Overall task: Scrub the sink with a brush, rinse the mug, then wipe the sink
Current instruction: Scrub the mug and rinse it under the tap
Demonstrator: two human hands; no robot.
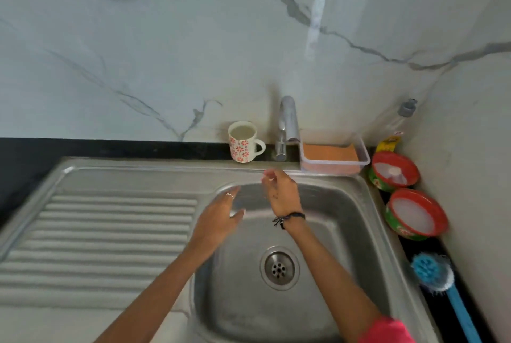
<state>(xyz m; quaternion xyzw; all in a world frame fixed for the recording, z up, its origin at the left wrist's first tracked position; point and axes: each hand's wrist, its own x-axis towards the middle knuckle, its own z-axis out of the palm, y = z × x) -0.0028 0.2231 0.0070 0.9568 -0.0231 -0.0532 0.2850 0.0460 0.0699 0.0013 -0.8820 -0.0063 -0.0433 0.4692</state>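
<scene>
Black counter (25, 160) carries mug (243, 142), 2 bowls (394, 171).

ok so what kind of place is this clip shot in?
Most likely a home kitchen: a stainless-steel sink with ribbed drainboard set in a black counter, a chrome tap against a marble-look wall, and a white floral mug, with a blue dish brush beside the basin.

A home kitchen: steel sink (345, 204), tap (287, 121), marble wall (138, 52).

Mug (242, 142) at sink's (345, 232) 12 o'clock, left of tap (287, 126) | sponge tub (333, 154) at 1 | two bowls (416, 214) at 3 | brush (439, 281) at 4
</scene>
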